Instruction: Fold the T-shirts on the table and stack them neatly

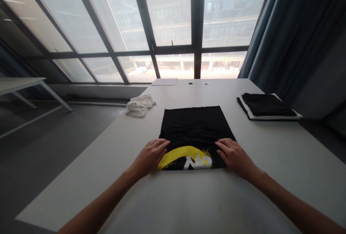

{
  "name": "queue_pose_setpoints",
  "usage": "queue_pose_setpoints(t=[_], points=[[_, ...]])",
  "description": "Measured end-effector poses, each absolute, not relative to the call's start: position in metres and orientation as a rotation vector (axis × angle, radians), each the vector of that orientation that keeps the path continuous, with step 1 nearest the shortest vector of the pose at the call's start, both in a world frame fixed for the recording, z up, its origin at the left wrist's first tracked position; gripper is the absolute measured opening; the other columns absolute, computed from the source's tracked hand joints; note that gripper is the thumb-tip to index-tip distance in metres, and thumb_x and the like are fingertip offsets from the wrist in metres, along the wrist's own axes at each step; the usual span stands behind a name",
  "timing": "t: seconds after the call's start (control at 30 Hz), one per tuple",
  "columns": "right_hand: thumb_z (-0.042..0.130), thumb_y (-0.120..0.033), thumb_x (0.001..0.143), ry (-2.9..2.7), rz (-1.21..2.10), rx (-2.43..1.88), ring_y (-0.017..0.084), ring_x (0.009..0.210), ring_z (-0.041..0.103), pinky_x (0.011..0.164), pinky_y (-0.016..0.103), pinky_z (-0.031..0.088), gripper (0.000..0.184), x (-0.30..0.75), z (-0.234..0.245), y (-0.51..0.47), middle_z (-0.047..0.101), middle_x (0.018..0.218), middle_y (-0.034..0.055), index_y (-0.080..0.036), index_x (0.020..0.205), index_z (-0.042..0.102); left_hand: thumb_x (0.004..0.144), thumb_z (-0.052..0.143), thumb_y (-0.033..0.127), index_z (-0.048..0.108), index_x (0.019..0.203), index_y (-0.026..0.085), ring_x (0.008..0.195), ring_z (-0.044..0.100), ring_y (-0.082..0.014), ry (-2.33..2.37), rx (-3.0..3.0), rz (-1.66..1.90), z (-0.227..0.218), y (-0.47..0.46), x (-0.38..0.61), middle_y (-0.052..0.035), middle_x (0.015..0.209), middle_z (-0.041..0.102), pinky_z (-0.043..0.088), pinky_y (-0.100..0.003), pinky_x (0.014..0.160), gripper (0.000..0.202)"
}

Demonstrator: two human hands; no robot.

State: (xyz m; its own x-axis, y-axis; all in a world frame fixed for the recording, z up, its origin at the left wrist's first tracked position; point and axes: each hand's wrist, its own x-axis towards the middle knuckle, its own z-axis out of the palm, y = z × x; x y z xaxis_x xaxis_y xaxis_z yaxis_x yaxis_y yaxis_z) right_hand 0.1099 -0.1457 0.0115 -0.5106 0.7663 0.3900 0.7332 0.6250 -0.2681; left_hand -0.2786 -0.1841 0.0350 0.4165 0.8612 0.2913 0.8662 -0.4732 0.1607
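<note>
A black T-shirt lies folded into a rough rectangle on the white table. Part of a yellow and white print shows along its near end. My left hand rests palm down at the shirt's left side, fingers stretched onto the cloth. At the opposite side my right hand lies the same way, its fingertips touching the fabric. Both hands are open, near the print. The undersides of the hands are hidden.
A crumpled white cloth lies at the table's left edge. Folded black and white garments are stacked on the right. Thin white sheets lie at the far end. Another table stands left; a blue curtain hangs right.
</note>
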Motion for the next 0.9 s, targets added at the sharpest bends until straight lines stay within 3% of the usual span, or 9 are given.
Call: queue_pose_setpoints(t=[0.13,0.27,0.47,0.6,0.7,0.8,0.9], points=[[0.040,-0.031,0.100,-2.454,0.135,-1.160,0.028,0.141,0.043,0.116,0.049,0.035,0.048,0.037,-0.001,-0.117,0.050,0.151,0.0122,-0.020,0.145,0.052,0.104,0.035,0.029,0.055,0.142,0.022,0.140,0.046,-0.0239,-1.609,-2.629,-0.475,0.014,-0.134,-0.214,-0.0072,0.147,0.055,0.031,-0.047,0.119,0.044],[0.040,-0.043,0.100,-2.519,0.176,-1.321,0.029,0.152,0.024,0.121,0.055,0.020,0.060,0.026,-0.027,-0.092,0.032,0.162,0.0132,-0.016,0.154,0.039,0.102,0.041,0.046,0.042,0.152,0.022,0.151,0.025,-0.0302,-1.723,-2.629,-0.323,-0.019,-0.111,-0.195,-0.0094,0.162,0.033,0.022,-0.056,0.121,0.055],[0.035,-0.051,0.101,-2.432,0.104,-1.497,0.029,0.152,0.023,0.121,0.058,0.016,0.062,0.095,-0.048,-0.064,0.031,0.163,0.0123,-0.018,0.154,0.039,0.102,0.039,0.055,0.036,0.156,0.026,0.153,0.019,-0.0286,-1.748,-2.660,-0.349,-0.036,-0.110,-0.205,-0.0065,0.165,0.025,0.017,-0.055,0.122,0.061],[0.036,-0.039,0.100,-2.129,0.083,-1.573,0.031,0.140,0.044,0.115,0.055,0.032,0.051,0.139,-0.046,-0.048,0.053,0.148,0.0175,-0.013,0.139,0.057,0.101,0.041,0.050,0.041,0.153,0.026,0.152,0.024,-0.0286,-1.775,-2.684,-0.439,-0.030,-0.109,-0.204,-0.0068,0.163,0.032,0.020,-0.054,0.122,0.057],[0.040,-0.034,0.097,-1.873,0.092,-1.547,0.029,0.112,0.062,0.102,0.045,0.046,0.041,0.160,-0.042,-0.039,0.070,0.117,0.0166,-0.014,0.116,0.070,0.102,0.040,0.039,0.050,0.146,0.022,0.140,0.045,-0.0263,-1.828,-2.620,-0.583,-0.014,-0.102,-0.216,-0.0090,0.152,0.050,0.034,-0.045,0.116,0.048],[0.046,-0.036,0.093,-1.840,0.148,-1.520,0.027,0.094,0.064,0.091,0.043,0.049,0.033,0.166,-0.041,-0.035,0.072,0.099,0.0121,-0.018,0.100,0.073,0.099,0.044,0.028,0.063,0.129,0.019,0.114,0.061,-0.0263,-1.920,-2.445,-0.540,0.000,-0.088,-0.242,-0.0114,0.125,0.065,0.047,-0.040,0.101,0.036],[0.051,-0.041,0.090,-1.911,0.171,-1.561,0.026,0.087,0.062,0.086,0.042,0.049,0.030,0.162,-0.045,-0.032,0.070,0.092,0.0103,-0.020,0.089,0.073,0.096,0.052,0.028,0.067,0.111,0.020,0.101,0.062,-0.0270,-2.044,-2.335,-0.351,0.003,-0.074,-0.267,-0.0101,0.105,0.066,0.049,-0.040,0.091,0.023]])
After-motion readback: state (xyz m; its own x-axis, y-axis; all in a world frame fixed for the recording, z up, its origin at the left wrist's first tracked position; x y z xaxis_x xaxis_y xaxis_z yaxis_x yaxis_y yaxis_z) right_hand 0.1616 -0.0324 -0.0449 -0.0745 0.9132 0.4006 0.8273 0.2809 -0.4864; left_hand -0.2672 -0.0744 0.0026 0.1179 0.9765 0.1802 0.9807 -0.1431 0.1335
